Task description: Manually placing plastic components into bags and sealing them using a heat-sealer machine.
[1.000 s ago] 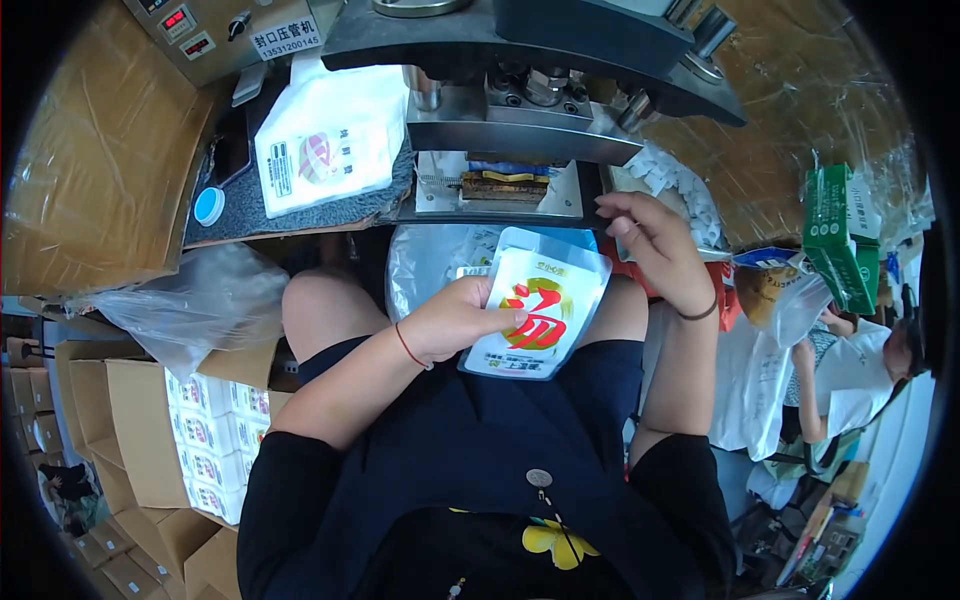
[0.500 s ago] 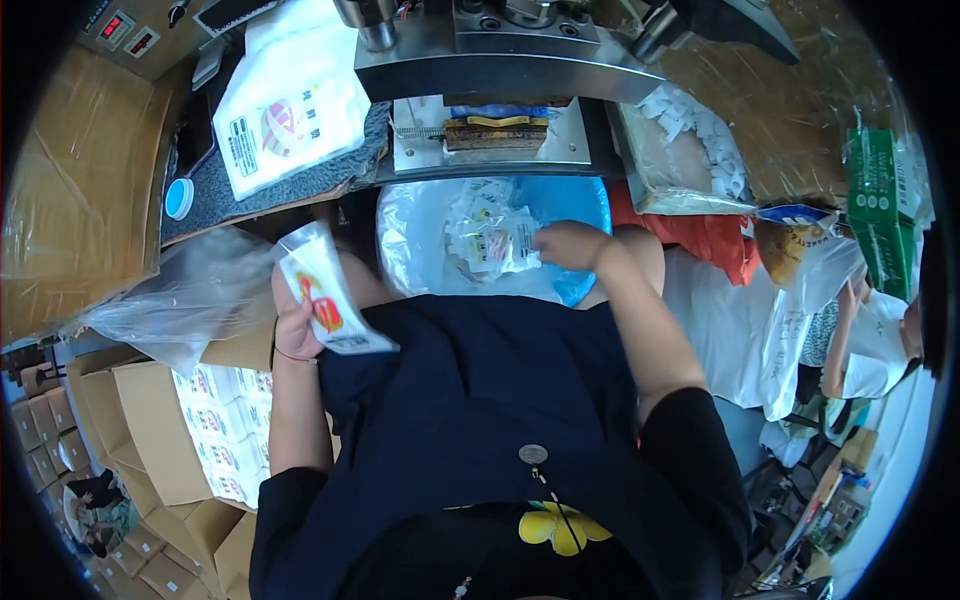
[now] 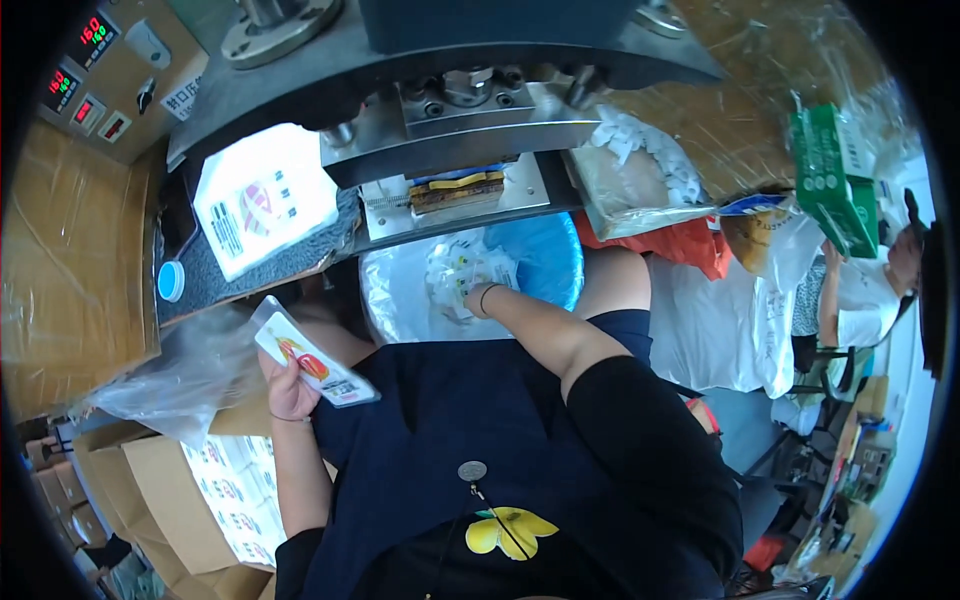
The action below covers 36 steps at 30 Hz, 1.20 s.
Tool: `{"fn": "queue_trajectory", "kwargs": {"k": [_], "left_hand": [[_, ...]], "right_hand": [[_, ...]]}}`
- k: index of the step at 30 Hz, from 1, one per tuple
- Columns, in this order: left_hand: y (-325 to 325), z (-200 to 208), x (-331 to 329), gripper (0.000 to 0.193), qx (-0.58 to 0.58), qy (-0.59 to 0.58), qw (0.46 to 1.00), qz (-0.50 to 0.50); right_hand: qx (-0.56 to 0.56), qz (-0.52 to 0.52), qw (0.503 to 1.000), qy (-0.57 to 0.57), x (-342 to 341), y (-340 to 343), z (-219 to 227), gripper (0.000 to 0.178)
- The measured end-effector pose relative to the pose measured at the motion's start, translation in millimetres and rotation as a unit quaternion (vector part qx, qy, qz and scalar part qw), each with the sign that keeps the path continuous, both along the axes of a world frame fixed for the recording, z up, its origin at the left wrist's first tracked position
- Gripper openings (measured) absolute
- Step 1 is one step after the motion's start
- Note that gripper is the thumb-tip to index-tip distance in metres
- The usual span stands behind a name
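Note:
My left hand (image 3: 288, 388) is closed on the lower left edge of a flat white pouch (image 3: 325, 372) with red and yellow fruit printed on it. The pouch is tilted over my lap. My right hand (image 3: 484, 299) reaches into a blue tub (image 3: 572, 262) lined with clear plastic, between my knees. It touches a heap of clear and white printed pouches (image 3: 455, 270) there; its fingertips are hidden among them.
Above the tub stands a metal press (image 3: 460, 135) with its lower plate. To its left, white printed bags (image 3: 265, 200) lie on a grey mat beside a blue-lidded jar (image 3: 171, 281). An open carton (image 3: 165, 500) of packets stands at lower left; a green box (image 3: 835, 180) is at right.
My right hand has moved left and down across the tub, into the heap of pouches. My left hand still holds its pouch. The whole view has shifted, showing more of the press.

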<state>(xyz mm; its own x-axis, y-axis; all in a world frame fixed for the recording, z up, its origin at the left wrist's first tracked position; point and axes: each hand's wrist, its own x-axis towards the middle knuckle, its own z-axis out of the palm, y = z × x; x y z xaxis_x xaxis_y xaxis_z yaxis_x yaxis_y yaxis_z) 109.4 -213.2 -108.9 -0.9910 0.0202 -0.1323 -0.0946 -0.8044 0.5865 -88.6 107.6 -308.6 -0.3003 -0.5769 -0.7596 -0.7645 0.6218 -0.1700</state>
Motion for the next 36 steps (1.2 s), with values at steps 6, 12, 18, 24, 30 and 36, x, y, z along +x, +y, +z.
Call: {"fn": "queue_trajectory", "kwargs": {"k": [6, 12, 18, 24, 30, 36], "left_hand": [[58, 47, -40, 0.041, -0.311, -0.034, 0.950, 0.009], [132, 100, -69, 0.025, -0.588, 0.065, 0.803, -0.070], [179, 126, -71, 0.032, -0.464, 0.040, 0.855, -0.227], [202, 128, -75, 0.034, -0.314, 0.001, 0.909, -0.275], [210, 122, -83, 0.034, -0.234, -0.040, 0.917, -0.320], [210, 120, -91, 0.036, -0.239, -0.033, 0.909, -0.341]], "right_hand": [[-0.370, -0.268, 0.889, 0.035, -9, 34, 157, 0.014], [-0.630, -0.306, 0.713, -0.032, 18, 84, 335, 0.022], [-0.633, -0.147, 0.749, 0.127, 34, 83, 392, 0.014], [-0.577, -0.150, 0.791, 0.136, 29, 113, 402, 0.012], [-0.546, -0.149, 0.813, 0.138, 17, 119, 395, 0.011], [-0.532, -0.194, 0.822, 0.056, 12, 119, 389, 0.012]]}}
